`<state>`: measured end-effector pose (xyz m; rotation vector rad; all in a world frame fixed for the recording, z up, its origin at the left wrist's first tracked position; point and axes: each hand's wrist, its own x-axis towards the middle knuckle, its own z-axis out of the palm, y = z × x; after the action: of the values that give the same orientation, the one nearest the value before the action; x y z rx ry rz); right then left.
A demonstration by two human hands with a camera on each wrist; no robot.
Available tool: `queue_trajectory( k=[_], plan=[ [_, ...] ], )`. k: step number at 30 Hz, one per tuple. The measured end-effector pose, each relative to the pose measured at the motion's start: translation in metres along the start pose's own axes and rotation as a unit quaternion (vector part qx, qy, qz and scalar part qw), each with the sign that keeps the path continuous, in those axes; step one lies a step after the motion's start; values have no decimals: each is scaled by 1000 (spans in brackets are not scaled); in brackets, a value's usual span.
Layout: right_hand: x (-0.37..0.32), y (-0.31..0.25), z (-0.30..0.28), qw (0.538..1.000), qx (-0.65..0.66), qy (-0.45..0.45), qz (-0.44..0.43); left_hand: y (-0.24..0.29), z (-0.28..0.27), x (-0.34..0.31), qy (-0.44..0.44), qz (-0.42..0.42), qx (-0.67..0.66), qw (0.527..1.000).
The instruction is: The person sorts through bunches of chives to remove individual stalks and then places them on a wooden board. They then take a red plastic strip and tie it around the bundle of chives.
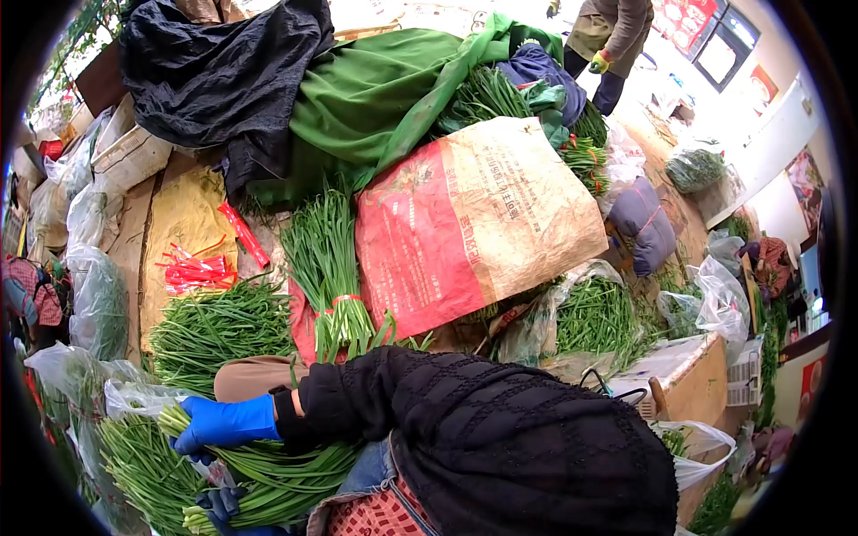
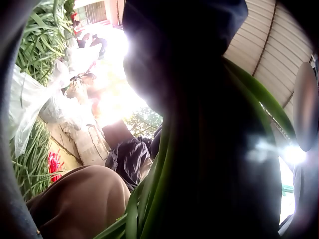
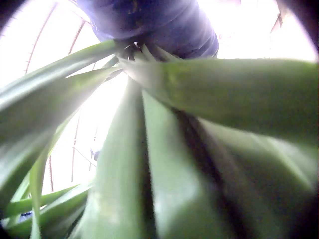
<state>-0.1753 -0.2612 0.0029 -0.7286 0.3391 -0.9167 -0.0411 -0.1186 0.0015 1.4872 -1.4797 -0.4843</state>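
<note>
In the head view my right hand, in a bright blue glove, grips a bunch of garlic chives near the pale stem ends, which stick out past the fingers. Its long flat leaves trail toward the lap. Below it, my left hand, in a darker blue glove, has its fingers curled round more chives, partly cut off by the frame. Leaves fan out below the blue glove in the right wrist view. The left wrist view is mostly dark, with green leaves running past the hand.
Loose chives lie in a heap and in a pile beside the hands. Red ties rest on yellow sacking. Tied bundles lie by a red-and-tan paper sack. A brown-clad knee sits close. Another person stands behind.
</note>
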Motion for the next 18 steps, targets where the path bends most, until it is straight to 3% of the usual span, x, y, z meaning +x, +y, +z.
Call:
queue_trajectory(
  k=[15, 18],
  plan=[
    [2, -3, 5, 998, -55, 15, -3, -2, 3, 0, -7, 4, -5, 1000],
    [-9, -23, 26, 992, -84, -49, 81, -2, 2, 1, -5, 8, -5, 1000]
  ],
)
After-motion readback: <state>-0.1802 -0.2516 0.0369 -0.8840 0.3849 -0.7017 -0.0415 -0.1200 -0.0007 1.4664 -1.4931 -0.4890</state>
